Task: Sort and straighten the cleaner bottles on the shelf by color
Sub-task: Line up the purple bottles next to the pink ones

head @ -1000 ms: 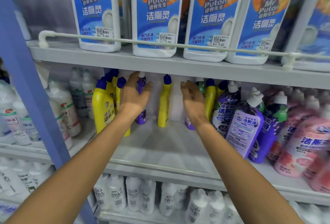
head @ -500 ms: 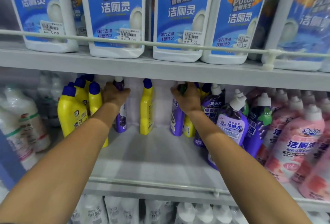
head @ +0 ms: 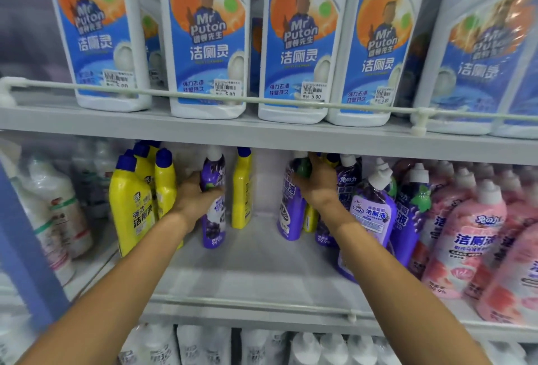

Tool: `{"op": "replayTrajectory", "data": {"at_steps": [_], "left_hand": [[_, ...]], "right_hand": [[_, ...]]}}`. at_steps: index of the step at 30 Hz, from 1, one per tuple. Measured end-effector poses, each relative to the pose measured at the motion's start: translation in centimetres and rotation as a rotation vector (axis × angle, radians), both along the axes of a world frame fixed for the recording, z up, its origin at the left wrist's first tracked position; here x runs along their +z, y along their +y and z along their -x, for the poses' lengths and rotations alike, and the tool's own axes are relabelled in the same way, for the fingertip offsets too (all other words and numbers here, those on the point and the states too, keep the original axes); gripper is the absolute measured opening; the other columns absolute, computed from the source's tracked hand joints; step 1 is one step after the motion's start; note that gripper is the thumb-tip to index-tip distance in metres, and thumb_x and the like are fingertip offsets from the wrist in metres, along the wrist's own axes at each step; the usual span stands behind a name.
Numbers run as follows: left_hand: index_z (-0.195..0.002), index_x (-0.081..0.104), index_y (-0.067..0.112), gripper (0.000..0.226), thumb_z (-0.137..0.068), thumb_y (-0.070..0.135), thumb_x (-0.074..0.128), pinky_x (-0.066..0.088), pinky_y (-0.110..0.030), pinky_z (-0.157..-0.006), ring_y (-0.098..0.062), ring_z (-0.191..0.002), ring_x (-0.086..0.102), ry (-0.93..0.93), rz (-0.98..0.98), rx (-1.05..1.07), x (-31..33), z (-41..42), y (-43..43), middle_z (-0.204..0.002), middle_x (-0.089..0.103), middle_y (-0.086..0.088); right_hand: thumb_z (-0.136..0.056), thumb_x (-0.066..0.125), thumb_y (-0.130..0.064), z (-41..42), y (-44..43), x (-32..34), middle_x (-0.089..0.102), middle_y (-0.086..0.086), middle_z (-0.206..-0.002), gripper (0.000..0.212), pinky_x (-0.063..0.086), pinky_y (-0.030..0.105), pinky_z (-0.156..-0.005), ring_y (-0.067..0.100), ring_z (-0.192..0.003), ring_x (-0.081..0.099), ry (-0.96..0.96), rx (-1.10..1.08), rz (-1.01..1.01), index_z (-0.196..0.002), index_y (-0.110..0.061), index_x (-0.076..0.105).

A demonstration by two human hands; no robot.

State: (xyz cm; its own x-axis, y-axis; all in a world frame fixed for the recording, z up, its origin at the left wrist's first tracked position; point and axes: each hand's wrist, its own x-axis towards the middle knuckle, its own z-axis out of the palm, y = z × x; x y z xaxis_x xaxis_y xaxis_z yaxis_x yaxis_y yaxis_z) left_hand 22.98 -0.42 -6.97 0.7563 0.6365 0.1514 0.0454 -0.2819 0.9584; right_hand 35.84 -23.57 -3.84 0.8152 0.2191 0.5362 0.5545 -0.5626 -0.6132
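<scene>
Fingers (head: 212, 191) of left hand (head: 194, 199) and right hand (head: 318, 185) grip purple bottles (head: 214, 228); shelf (head: 256, 262) between.

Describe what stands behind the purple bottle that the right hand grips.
A yellow bottle stands just behind the purple bottle, slightly to its right; only its lower part shows. The right hand and wrist cover the rest.

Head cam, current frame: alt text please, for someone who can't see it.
On the middle shelf, the left hand grips a purple bottle beside a lone yellow bottle; the right hand grips a second purple bottle. Yellow bottles stand left, pink bottles right.
</scene>
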Motion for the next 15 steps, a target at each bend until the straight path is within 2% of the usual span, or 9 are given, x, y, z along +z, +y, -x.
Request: {"op": "replayTrajectory", "data": {"at_steps": [2, 4, 8, 12, 14, 15], "left_hand": [[-0.117, 0.066, 0.008, 0.033, -0.086, 0.008, 0.078, 0.055, -0.034, -0.08, -0.027, -0.093, 0.07, -0.01, 0.04, -0.092, 0.0, 2.0, -1.0, -0.104, 0.073, -0.01], [-0.114, 0.067, 0.01, 0.031, -0.085, 0.006, 0.078, 0.058, -0.039, -0.084, -0.029, -0.095, 0.072, -0.032, 0.073, -0.148, -0.2, 3.6, -1.8, -0.104, 0.075, -0.011], [-0.114, 0.067, 0.018, 0.032, -0.087, 0.004, 0.076, 0.058, -0.039, -0.089, -0.023, -0.096, 0.073, -0.067, 0.098, -0.244, -0.6, 5.2, -4.6, -0.105, 0.077, -0.005], [-0.11, 0.066, 0.026, 0.032, -0.087, 0.007, 0.077, 0.058, -0.038, -0.09, -0.017, -0.093, 0.072, -0.071, 0.13, -0.341, -0.7, 4.5, -7.9, -0.104, 0.076, 0.0], [-0.108, 0.067, 0.028, 0.032, -0.086, 0.008, 0.078, 0.058, -0.038, -0.091, -0.018, -0.097, 0.073, -0.075, 0.141, -0.378, -0.9, 3.7, -9.5, -0.105, 0.077, 0.0], [-0.108, 0.067, 0.029, 0.033, -0.085, 0.009, 0.079, 0.058, -0.038, -0.092, -0.019, -0.1, 0.073, -0.073, 0.144, -0.399, -0.9, 3.3, -10.5, -0.106, 0.077, 0.001]], "right_hand": [[-0.083, 0.077, -0.016, 2.0, -1.6, 0.0, 0.072, 0.011, -0.104, 0.037, 0.041, 0.024, -0.072, 0.032, -0.096, 0.067, 0.016, 0.037, -0.022, -0.118, -0.009, 0.066], [-0.082, 0.077, -0.013, 3.9, -2.9, -0.2, 0.071, 0.008, -0.096, 0.035, 0.041, 0.022, -0.069, 0.031, -0.09, 0.068, 0.023, 0.047, -0.037, -0.116, -0.009, 0.067], [-0.084, 0.079, -0.026, 7.8, -4.1, -1.7, 0.073, 0.001, -0.101, 0.052, 0.05, 0.026, -0.079, 0.022, -0.09, 0.068, 0.075, 0.046, -0.132, -0.131, -0.017, 0.059], [-0.084, 0.082, -0.025, 9.8, -5.3, -3.8, 0.07, -0.004, -0.083, 0.03, 0.05, 0.021, -0.065, 0.005, -0.07, 0.065, 0.079, 0.045, -0.205, -0.103, -0.017, 0.06], [-0.084, 0.082, -0.023, 10.4, -6.6, -3.3, 0.066, -0.004, -0.073, 0.027, 0.039, 0.012, -0.055, -0.001, -0.059, 0.057, 0.036, 0.018, -0.144, -0.098, -0.016, 0.06], [-0.084, 0.082, -0.023, 10.6, -7.4, -2.9, 0.062, -0.005, -0.068, 0.026, 0.037, 0.011, -0.052, 0.0, -0.055, 0.054, 0.024, 0.006, -0.103, -0.096, -0.015, 0.06]]}}
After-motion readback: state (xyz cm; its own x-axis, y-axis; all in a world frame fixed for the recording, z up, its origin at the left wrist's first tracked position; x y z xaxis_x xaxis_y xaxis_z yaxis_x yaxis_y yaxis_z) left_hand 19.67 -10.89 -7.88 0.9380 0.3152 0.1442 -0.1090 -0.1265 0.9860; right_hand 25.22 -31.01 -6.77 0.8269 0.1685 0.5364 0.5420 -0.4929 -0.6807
